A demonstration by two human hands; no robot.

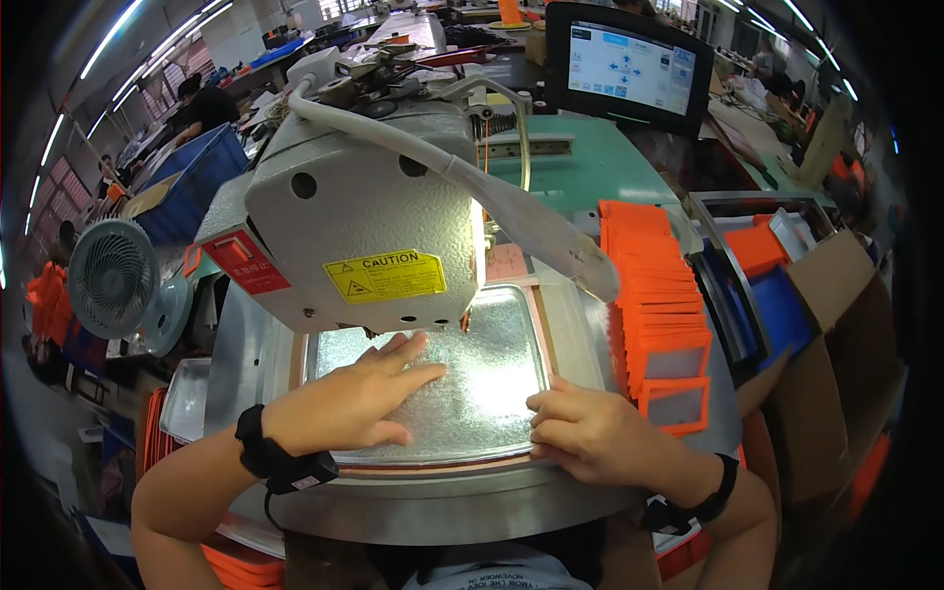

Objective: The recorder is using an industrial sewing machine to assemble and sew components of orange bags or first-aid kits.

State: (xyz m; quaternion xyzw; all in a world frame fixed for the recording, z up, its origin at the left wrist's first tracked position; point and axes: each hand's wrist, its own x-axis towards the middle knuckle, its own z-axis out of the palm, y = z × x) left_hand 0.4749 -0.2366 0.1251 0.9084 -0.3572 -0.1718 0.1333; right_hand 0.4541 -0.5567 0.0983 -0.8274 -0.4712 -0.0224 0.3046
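We press our left hand (359,398) flat, fingers spread and grasping nothing, on the silver quilted sheet (462,379) lying in its frame on the counter (442,506) under the sewing machine head (364,216). Our right hand (590,433) curls its fingers on the sheet's right edge, seemingly aligning it; next comes careful squaring. Stacked orange frames (664,305) crowd the right.

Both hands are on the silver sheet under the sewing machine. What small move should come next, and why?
Probably a small push with the right hand to square the silver sheet in its frame. The left hand lies flat on the sheet and pins it, while the right fingertips sit at its right edge near the corner, under the sewing machine.
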